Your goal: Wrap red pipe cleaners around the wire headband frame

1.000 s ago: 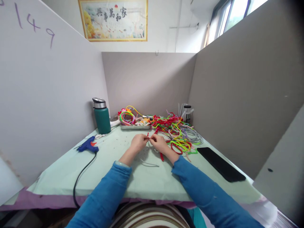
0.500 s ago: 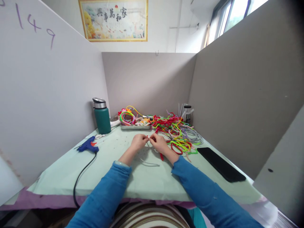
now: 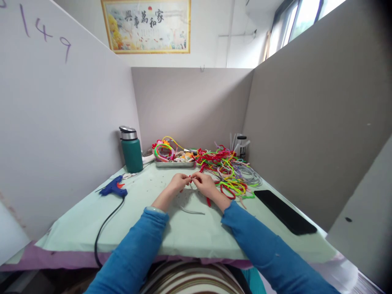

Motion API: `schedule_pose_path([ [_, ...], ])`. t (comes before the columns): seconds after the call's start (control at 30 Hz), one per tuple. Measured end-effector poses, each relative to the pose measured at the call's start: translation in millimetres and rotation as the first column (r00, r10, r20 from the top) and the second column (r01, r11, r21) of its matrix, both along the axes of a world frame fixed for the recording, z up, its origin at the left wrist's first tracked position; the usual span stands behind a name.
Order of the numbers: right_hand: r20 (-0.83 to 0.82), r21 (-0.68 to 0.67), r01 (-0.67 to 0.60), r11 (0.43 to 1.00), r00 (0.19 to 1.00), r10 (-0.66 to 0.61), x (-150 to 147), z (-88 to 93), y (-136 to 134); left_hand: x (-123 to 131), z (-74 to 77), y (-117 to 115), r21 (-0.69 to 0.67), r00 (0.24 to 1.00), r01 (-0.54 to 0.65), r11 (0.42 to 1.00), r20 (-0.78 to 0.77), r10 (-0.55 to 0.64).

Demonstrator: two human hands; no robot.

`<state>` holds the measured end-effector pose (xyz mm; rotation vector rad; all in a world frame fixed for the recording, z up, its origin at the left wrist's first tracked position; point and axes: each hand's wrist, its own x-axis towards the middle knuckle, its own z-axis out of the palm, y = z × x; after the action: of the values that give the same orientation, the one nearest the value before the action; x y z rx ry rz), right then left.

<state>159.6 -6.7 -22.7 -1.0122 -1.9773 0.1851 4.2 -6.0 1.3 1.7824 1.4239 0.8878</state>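
Observation:
My left hand (image 3: 179, 182) and my right hand (image 3: 203, 183) meet over the middle of the table, fingertips pinched close together. Between them is a small red pipe cleaner (image 3: 190, 178), mostly hidden by the fingers. A grey pipe cleaner (image 3: 192, 212) hangs or lies below the hands, bent in a curve; whether it joins the red piece I cannot tell. Under my right wrist a short red piece (image 3: 208, 202) shows. To the right spreads a tangled heap of coloured pipe cleaners (image 3: 225, 163), close to my right hand.
A metal tray (image 3: 175, 165) of small pieces and looped pipe cleaners stands at the back. At left are a green bottle (image 3: 132, 155) and a blue glue gun (image 3: 114, 187) with its cord. A black phone (image 3: 284, 212) lies at right. Grey partitions (image 3: 192, 106) enclose the table.
My fingertips have shifted slightly around the red pipe cleaner, and more red shows between them. The grey pipe cleaner below has moved a little.

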Motion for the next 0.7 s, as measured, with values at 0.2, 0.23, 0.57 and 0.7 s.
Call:
schedule_pose_path([
  [0.2,-0.029,0.012,0.013,1.000,0.999,-0.012,0.4,1.7,-1.1,1.3,4.1,-4.2,0.033,1.000,0.022,0.999,-0.021,-0.021],
  [0.23,-0.035,0.016,0.016,1.000,0.999,-0.015,0.4,2.1,-1.2,1.3,4.5,-4.7,0.047,0.999,0.024,0.999,-0.030,-0.023],
  [0.57,-0.076,0.029,-0.005,1.000,0.997,0.008,-0.4,6.6,-5.5,0.0,5.3,-4.6,0.076,0.998,0.065,0.995,-0.003,-0.065],
  [0.7,-0.089,0.047,-0.024,0.999,0.996,0.028,-0.2,6.5,-5.9,0.9,6.3,-7.3,0.009,0.994,0.064,0.998,0.091,-0.064],
])
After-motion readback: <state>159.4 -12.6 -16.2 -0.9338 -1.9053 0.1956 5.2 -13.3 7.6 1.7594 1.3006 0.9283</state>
